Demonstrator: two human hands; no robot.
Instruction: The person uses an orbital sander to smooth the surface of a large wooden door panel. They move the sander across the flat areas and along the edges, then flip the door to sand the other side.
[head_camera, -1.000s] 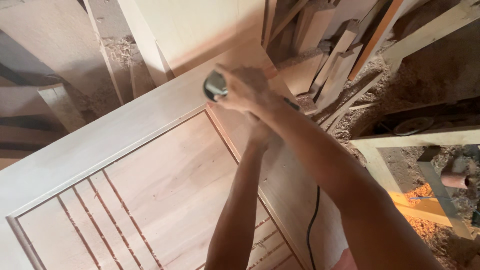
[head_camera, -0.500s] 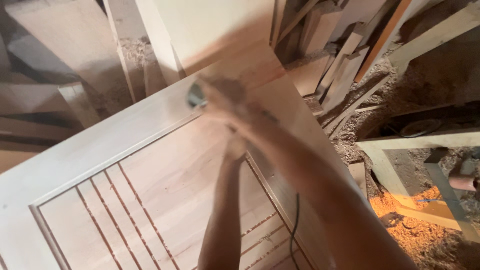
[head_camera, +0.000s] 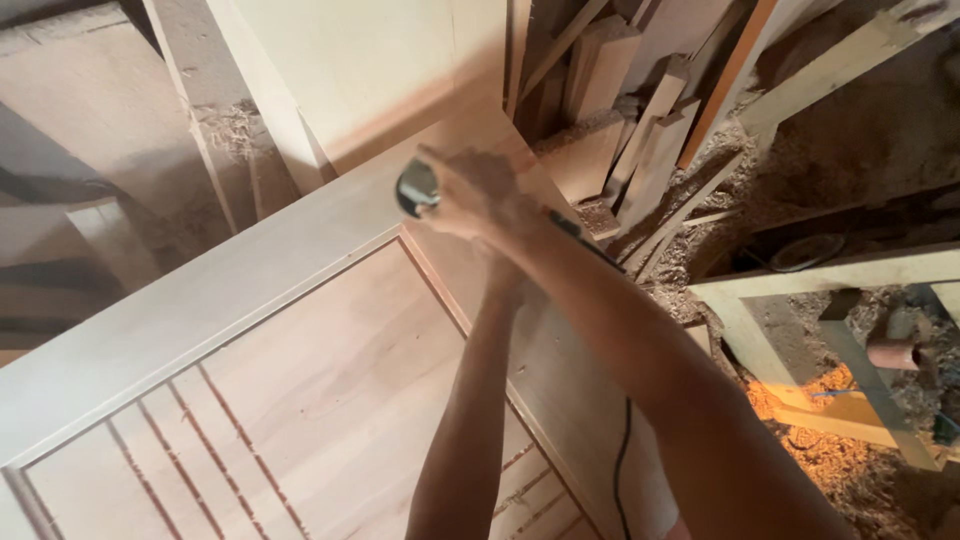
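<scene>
A pale wooden door (head_camera: 200, 300) with a raised frame and grooved panels lies flat under me. My right hand (head_camera: 480, 195) is closed over a dark grey power sander (head_camera: 417, 187), which presses on the door's frame near the far corner. My left hand (head_camera: 508, 282) reaches up under my right wrist to the rear of the tool, and its fingers are hidden there. The tool's black cord (head_camera: 620, 470) hangs down beside my right arm.
Planks and offcuts (head_camera: 640, 140) lean in a heap beyond the door's corner. A large pale board (head_camera: 370, 70) stands behind it. At the right, a wooden frame stand (head_camera: 820, 275) rises from a sawdust-covered floor (head_camera: 820, 460). More boards (head_camera: 70, 120) are stacked at the left.
The sander and both hands slid slightly left along the door frame, then back to the right. My view has shifted a little over the door.
</scene>
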